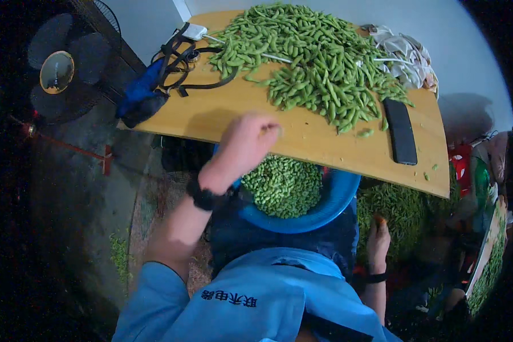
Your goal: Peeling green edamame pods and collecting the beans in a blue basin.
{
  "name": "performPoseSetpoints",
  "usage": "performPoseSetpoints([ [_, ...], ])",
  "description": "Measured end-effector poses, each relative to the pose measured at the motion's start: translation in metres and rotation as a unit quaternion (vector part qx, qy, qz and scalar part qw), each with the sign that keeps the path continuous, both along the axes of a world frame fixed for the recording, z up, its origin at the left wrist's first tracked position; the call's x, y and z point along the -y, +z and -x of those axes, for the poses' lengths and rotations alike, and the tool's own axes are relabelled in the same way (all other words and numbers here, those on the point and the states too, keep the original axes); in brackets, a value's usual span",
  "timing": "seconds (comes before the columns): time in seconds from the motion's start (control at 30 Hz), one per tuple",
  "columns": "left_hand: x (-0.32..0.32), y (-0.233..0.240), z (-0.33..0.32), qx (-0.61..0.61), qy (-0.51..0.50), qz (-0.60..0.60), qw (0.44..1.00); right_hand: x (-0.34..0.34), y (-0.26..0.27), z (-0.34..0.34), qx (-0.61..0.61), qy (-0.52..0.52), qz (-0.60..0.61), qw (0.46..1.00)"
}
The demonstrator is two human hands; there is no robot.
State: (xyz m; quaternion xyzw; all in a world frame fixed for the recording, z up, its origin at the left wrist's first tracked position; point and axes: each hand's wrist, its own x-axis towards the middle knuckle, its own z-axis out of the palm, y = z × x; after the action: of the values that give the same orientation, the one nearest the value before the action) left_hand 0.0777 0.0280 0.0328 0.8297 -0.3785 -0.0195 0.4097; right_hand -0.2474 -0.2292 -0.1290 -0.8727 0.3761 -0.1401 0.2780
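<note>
My left hand [252, 134] is over the front edge of the wooden table [205, 111], fingers curled and blurred; whether anything is in them I cannot tell. It wears a black wristwatch [201, 194]. Below it, a blue plastic basin [342, 201] at my lap holds a heap of shelled green beans [282, 186], partly under the tabletop. A large pile of green soybean pods [308, 55] covers the back of the table. My right hand [378, 243] hangs low at my right side, above more green pods or plants [393, 205]; its fingertips are unclear.
A black phone [399, 130] lies at the table's right. To the left are a bundle of black straps [175, 72], a blue-black pouch [143, 98] and a white power strip [193, 31]. Crumpled cloth [404, 55] rests at the back right. An electric fan [68, 68] stands left.
</note>
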Motion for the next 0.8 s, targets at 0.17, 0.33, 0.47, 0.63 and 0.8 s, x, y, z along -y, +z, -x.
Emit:
performPoseSetpoints([
  [0.17, 0.041, -0.006, -0.062, 0.08, 0.107, -0.156, 0.979, -0.007, -0.04, 0.011, 0.0, -0.034, -0.014, 0.999],
  [0.33, 0.04, -0.023, -0.068, 0.107, 0.149, -0.185, 0.966, -0.011, -0.024, -0.014, 0.049, 0.024, 0.048, 0.997],
  [0.47, 0.009, -0.014, -0.059, 0.137, 0.203, -0.131, 0.961, -0.009, 0.002, -0.027, 0.028, -0.028, -0.007, 0.999],
  [0.63, -0.006, 0.011, -0.022, -0.138, 0.109, 0.07, 0.982, -0.046, 0.07, -0.073, 0.175, 0.083, -0.19, 0.962],
  [0.8, 0.004, -0.005, 0.034, -0.468, -0.052, 0.27, 0.84, -0.112, 0.159, -0.144, 0.234, 0.134, -0.512, 0.816],
])
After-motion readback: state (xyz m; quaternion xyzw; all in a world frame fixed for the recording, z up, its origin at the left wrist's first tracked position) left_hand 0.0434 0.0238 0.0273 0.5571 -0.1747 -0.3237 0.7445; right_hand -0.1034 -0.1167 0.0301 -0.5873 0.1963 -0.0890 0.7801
